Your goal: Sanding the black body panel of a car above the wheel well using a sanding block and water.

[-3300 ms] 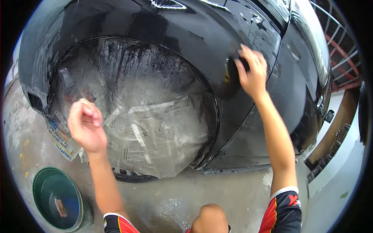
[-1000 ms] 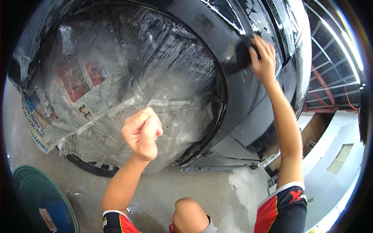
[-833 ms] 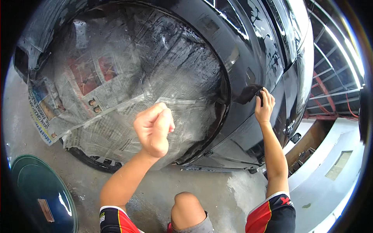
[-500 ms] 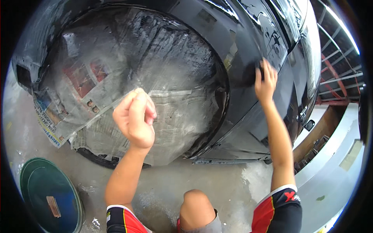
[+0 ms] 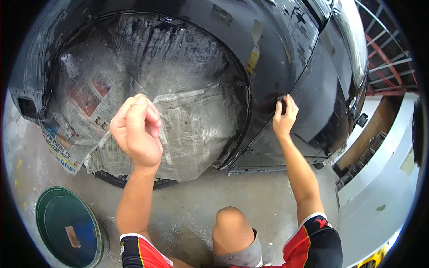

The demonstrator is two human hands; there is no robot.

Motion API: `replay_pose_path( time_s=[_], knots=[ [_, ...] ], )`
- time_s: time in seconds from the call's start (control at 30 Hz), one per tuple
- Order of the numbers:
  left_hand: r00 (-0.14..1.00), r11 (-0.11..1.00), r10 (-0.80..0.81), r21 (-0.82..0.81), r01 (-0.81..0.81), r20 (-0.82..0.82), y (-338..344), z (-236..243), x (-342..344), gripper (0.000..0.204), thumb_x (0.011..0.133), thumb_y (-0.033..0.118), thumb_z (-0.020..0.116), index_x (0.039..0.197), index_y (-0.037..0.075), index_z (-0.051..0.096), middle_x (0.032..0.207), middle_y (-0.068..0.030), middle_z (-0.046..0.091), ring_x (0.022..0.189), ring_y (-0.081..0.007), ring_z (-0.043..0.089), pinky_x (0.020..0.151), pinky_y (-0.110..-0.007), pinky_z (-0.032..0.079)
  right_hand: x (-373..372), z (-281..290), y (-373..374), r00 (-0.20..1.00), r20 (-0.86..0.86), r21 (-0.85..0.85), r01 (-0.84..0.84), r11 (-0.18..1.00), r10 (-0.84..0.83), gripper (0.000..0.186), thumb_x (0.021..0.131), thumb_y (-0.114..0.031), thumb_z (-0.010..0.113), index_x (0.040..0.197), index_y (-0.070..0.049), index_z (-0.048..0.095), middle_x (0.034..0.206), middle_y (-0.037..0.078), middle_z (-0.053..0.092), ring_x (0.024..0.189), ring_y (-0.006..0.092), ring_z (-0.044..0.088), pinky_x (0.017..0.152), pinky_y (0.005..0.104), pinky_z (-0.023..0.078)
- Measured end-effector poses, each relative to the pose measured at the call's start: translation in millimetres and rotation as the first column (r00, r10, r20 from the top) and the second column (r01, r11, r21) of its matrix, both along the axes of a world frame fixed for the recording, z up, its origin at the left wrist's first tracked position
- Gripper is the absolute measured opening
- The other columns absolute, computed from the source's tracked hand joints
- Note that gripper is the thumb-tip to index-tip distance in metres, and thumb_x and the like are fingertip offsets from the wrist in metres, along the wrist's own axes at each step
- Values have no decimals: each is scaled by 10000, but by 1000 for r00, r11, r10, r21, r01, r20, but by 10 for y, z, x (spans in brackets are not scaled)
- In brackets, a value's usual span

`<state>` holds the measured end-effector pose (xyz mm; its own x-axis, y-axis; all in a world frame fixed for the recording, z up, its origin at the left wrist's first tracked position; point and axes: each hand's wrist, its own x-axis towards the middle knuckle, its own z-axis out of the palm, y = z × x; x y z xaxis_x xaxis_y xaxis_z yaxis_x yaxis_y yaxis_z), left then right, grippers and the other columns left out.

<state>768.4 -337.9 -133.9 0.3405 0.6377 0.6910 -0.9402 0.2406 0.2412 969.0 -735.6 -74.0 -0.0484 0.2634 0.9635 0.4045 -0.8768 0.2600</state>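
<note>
My right hand [image 5: 285, 117] is pressed to the glossy black car panel [image 5: 271, 58], near the seam between fender and door. Its fingers grip a small dark block [image 5: 282, 98], mostly covered by the hand; its exact kind is unclear. Held up before the newspaper masking [image 5: 192, 129] over the wheel, my left hand [image 5: 137, 129] has its fingers curled together. Whatever may be inside that grip is hidden. Wet-looking, dusty sheets of newspaper fill the round wheel arch, and a strip of the tyre [image 5: 165, 183] shows beneath them.
At the lower left a green tub [image 5: 103, 239] holds dark water and a brown block [image 5: 73, 236]. Wet concrete floor [image 5: 187, 214] lies below the car. A pale curved panel [image 5: 380, 178] and shelving stand at the right. A side mirror [image 5: 362, 119] juts from the car.
My right hand has slid down and leftward over the black panel, from higher on the fender to beside the door seam. My left hand stays raised and closed, and the whole view has shifted slightly.
</note>
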Motion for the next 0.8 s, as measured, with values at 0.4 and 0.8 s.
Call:
replay_pose_path(
  time_s=[0.4,0.8],
  knots=[
    [986,997,50,-58,-41,159,219,138,-192,338,1027,165,423,702,73,418,658,-42,422,507,-91,345,458,-244,276,83,787,451,991,103,-91,-76,993,85,316,895,-140,726,1188,-47,652,1308,114,651,1168,331,582,1021,433,421],
    [984,978,143,-166,-124,108,76,126,-15,369,1010,190,470,663,77,415,623,-31,419,462,-80,319,437,-239,255,-183,2088,2413,904,166,-513,-262,818,394,359,856,-189,770,1185,-70,688,1290,78,690,1195,317,617,1023,437,452]
  ],
)
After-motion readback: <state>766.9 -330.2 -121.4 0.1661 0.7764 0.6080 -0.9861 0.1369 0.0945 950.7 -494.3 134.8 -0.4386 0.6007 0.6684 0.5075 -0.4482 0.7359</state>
